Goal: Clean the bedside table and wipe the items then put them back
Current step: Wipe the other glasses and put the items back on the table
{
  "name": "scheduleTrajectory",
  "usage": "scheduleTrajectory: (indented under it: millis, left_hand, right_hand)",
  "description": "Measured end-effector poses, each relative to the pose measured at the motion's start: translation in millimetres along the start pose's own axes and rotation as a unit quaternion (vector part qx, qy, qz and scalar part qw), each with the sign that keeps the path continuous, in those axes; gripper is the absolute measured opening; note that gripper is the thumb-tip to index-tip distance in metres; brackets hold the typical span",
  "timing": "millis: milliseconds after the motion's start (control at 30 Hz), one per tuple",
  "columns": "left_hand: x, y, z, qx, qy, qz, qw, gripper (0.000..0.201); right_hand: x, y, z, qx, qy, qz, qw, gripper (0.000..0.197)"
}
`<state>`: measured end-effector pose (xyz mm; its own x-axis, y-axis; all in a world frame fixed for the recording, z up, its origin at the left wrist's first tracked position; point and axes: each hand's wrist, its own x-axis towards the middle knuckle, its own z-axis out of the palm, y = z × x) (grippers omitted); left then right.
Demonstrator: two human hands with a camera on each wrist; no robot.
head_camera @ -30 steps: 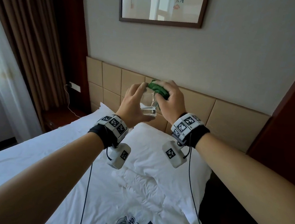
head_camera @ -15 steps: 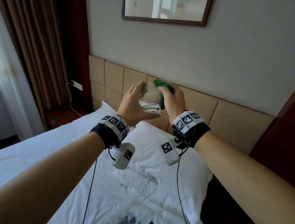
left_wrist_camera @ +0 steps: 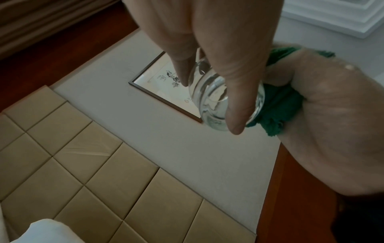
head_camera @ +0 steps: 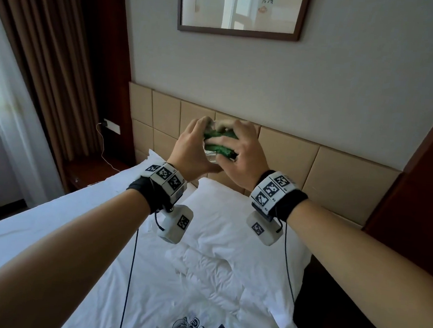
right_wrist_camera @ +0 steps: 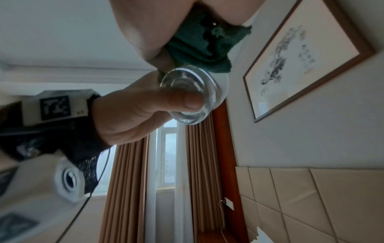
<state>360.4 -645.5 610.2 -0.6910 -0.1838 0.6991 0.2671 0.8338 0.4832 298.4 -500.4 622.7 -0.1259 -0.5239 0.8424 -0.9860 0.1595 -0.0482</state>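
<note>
A clear drinking glass (head_camera: 212, 156) is held up in front of the headboard, above the pillow. My left hand (head_camera: 191, 146) grips it, with the thumb across its thick base (right_wrist_camera: 190, 100) and the fingers round its wall (left_wrist_camera: 209, 102). My right hand (head_camera: 239, 150) holds a bunched green cloth (head_camera: 220, 144) and presses it against the glass. In the left wrist view the green cloth (left_wrist_camera: 276, 105) is squeezed between the right palm and the glass side. In the right wrist view the cloth (right_wrist_camera: 207, 47) sits above the glass.
Below the hands lie a white pillow (head_camera: 225, 232) and rumpled white bedding (head_camera: 149, 282). A tan padded headboard (head_camera: 338, 178) and a framed picture (head_camera: 240, 10) are behind. Brown curtains (head_camera: 50, 60) and a dark bedside table (head_camera: 93, 172) with a charger cable stand at left.
The right hand has moved the green cloth from the glass's rim down over its side, now wrapped against it. Both hands stayed raised before the headboard.
</note>
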Motion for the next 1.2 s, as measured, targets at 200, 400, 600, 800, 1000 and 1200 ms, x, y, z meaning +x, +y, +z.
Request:
scheduleTrajectory:
  millis: [200, 400, 600, 800, 1000, 1200]
  left_hand:
    - [-2.8, 7.5, 2.8, -0.009, 0.003, 0.027, 1.0, 0.113]
    - [-8.3, 8.7, 3.5, -0.055, 0.034, 0.009, 0.998, 0.114]
    - [-4.9, 11.8, 4.0, -0.123, 0.01, 0.006, 0.992, 0.11]
    - [-0.7, 8.0, 5.7, -0.108, 0.022, -0.004, 0.994, 0.113]
    - [3.3, 3.4, 3.2, -0.054, 0.027, 0.0, 0.998, 0.106]
    - [6.5, -6.0, 3.6, -0.023, 0.008, 0.008, 1.0, 0.095]
  right_hand:
    - [13.3, 2.6, -3.8, 0.117, 0.074, 0.158, 0.978, 0.032]
    - [14.5, -1.0, -11.1, 0.37, 0.107, 0.32, 0.865, 0.028]
    - [14.8, 1.2, -9.5, 0.51, 0.167, 0.432, 0.725, 0.025]
    - [8.4, -0.2, -8.3, 0.286, 0.122, 0.298, 0.902, 0.031]
    - [-6.5, 0.4, -2.6, 0.073, 0.053, 0.086, 0.992, 0.033]
    - [-6.0, 3.7, -4.1, 0.002, -0.012, -0.015, 1.0, 0.031]
